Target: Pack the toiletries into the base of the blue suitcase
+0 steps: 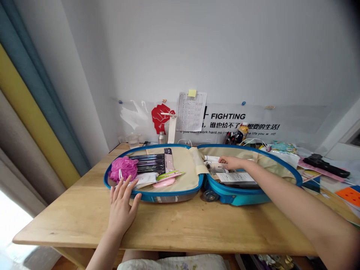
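An open blue suitcase (180,194) with a beige lining lies flat on the wooden desk. My left hand (123,202) has its fingers spread over the front rim of the left half and holds nothing. Close to its fingertips are a pink mesh bath puff (123,168) and a white packet (147,178). Several pens in a package (150,163) lie behind, with a green-edged pink item (170,175) at their front. In the right half, my right hand (232,162) has its fingers curled on a small bottle (216,165), beside a white tube (211,158).
A flat box with a white label (236,177) lies in the right half. Behind the suitcase stand a silver-capped bottle (161,137), a clear cup (134,141) and an orange bottle (242,132). Papers, a black object (326,165) and an orange item (348,195) cover the right side.
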A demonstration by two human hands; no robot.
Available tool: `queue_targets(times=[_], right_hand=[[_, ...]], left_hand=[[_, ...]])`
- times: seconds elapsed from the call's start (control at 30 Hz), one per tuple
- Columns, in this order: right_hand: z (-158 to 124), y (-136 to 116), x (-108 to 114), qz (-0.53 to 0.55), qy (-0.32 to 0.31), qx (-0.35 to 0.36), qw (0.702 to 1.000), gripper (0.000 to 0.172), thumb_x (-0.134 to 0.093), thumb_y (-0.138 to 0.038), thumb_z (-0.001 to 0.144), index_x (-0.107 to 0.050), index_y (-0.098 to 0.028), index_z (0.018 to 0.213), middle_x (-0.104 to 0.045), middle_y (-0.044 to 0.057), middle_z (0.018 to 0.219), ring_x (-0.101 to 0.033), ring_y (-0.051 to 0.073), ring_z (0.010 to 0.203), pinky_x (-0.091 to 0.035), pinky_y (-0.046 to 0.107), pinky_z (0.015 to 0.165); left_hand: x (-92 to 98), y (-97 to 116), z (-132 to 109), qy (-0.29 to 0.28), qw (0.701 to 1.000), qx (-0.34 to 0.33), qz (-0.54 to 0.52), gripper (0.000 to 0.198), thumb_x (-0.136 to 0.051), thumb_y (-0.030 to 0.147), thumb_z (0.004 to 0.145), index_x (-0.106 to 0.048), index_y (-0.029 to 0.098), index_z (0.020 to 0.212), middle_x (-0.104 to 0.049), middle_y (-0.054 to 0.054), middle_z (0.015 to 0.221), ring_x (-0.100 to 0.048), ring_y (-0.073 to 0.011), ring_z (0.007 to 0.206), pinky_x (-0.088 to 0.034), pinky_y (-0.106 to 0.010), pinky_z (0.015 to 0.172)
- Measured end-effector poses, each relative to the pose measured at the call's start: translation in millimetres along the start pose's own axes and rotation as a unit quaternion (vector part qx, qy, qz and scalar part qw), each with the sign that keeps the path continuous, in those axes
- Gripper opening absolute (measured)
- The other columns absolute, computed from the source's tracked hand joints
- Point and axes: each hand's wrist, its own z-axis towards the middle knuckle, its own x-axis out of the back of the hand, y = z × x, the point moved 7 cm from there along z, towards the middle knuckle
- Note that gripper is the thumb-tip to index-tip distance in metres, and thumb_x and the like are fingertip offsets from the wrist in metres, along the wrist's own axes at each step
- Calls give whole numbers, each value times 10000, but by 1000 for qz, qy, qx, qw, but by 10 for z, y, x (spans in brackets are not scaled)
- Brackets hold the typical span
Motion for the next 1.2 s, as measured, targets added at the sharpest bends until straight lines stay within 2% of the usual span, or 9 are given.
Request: queue_targets(times=[0.2,0.37,0.53,0.7,0.8,0.9,1.0,1.1,1.2], right_hand=[[-43,4,-5,24,-40,-33,998,451,-645,-359,659,-597,-162,1062,-691,127,1032,-669,235,900,-510,296,744],[-108,-83,56,41,-44,-27,998,367,-636,-344,613,-642,-190,947,-700,85,954,-653,239,852,-487,300,712],[-207,-124,185,84,-11,-33,996,312,-638,-312,578,-665,-185,862,-701,76,895,-642,239,821,-471,299,691],[-363,-74,333,173,6,-60,983,288,-572,-349,698,-649,-171,911,-658,73,668,-613,193,615,-488,300,587],[-368,-153,502,250,53,-61,965,311,-524,-362,763,-639,-172,981,-685,89,755,-626,174,626,-547,309,653],[-295,-414,662,313,100,-42,944,363,-468,-353,821,-619,-170,1095,-699,114,983,-650,147,677,-569,312,776],[-183,-876,680,336,93,0,937,387,-476,-345,846,-611,-178,1168,-673,108,1137,-671,136,752,-556,303,840],[-74,-1412,537,332,53,48,941,351,-543,-320,838,-647,-199,1151,-683,75,1136,-682,134,787,-541,288,846],[35,-1864,309,309,15,89,947,316,-610,-272,812,-679,-206,1113,-723,46,998,-679,132,765,-526,274,831]], left_hand=[[22,17,17,-4,1000,7,1,395,-399,397,943,-550,237,1271,-519,-93,1394,-359,-296,1360,-169,-524,1153],[18,14,17,-2,1000,8,-6,402,-400,403,938,-551,239,1273,-532,-95,1379,-360,-299,1360,-168,-536,1152],[3,-4,6,2,1000,8,-5,396,-407,405,938,-557,248,1270,-530,-88,1386,-372,-295,1353,-178,-536,1148],[-10,-6,-6,-2,1000,3,-4,392,-407,400,945,-549,247,1277,-526,-88,1389,-371,-290,1353,-191,-534,1143],[-1,6,-6,4,1000,-3,-6,387,-407,398,948,-547,248,1277,-529,-88,1386,-374,-285,1352,-189,-531,1145],[10,17,-2,7,1000,-5,-6,387,-410,396,948,-548,247,1278,-534,-91,1382,-382,-286,1347,-195,-535,1142],[17,22,5,4,1000,-2,-7,392,-410,393,947,-547,246,1283,-532,-89,1385,-380,-290,1349,-196,-541,1140],[22,25,8,1,1000,0,-8,395,-414,394,943,-551,246,1283,-527,-91,1392,-374,-291,1353,-195,-544,1140],[17,14,6,-1,1000,5,-10,392,-424,391,939,-554,251,1281,-533,-89,1386,-377,-287,1351,-202,-541,1140]])
